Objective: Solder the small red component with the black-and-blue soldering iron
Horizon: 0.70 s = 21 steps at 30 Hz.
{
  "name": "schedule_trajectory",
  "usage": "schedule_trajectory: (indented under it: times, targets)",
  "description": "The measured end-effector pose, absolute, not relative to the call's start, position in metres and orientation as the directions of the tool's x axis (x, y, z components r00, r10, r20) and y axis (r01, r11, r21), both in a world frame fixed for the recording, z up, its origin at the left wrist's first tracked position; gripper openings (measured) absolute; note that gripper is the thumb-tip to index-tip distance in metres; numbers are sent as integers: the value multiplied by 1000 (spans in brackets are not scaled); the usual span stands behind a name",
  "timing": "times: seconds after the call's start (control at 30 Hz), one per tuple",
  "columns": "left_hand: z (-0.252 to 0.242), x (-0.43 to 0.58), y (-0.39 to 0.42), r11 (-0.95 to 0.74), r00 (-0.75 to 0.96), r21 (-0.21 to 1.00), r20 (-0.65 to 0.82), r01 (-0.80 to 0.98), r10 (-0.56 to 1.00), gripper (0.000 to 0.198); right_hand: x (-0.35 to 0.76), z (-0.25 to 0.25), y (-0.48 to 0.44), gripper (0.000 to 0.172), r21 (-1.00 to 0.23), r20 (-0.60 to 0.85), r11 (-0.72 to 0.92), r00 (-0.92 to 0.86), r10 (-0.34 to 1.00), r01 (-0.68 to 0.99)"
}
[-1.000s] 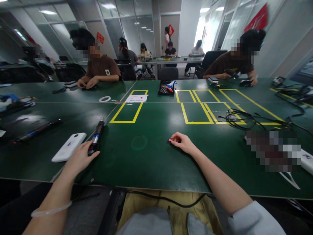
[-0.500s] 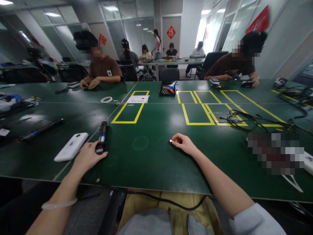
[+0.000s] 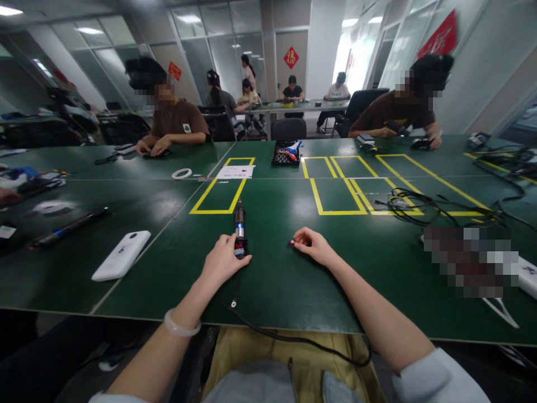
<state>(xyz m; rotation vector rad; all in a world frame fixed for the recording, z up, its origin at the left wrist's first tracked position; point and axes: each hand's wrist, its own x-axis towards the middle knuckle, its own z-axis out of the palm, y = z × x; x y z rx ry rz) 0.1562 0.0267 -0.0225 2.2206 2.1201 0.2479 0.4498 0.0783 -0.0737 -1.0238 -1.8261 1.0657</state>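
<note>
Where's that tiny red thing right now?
Head view, centre: the tiny red thing sits on the green table, pinched by the right hand, just right of the black corded tool gripped by the left hand.

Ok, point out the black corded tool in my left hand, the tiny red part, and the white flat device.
black corded tool with silver band (image 3: 239, 228), head view, on the silver band.
tiny red part (image 3: 292, 243), head view, its centre.
white flat rounded device (image 3: 121, 255), head view, top face middle.

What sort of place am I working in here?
Probably an electronics assembly workshop: long dark green worktable with yellow tape rectangles, corded black electric screwdriver in the left hand, small red part pinched by the right hand.
</note>
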Motion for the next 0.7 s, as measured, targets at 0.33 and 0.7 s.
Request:
schedule_trajectory:
  times: [0.33,0.7]
  targets:
    - [-36,262,55,-281,258,264,116,923,959,79,456,-73,80,9,-863,309,422,-370,876,279]
    - [-44,273,59,-325,298,285,135,902,945,81,459,-81,85,8,-824,323,447,-360,875,347]
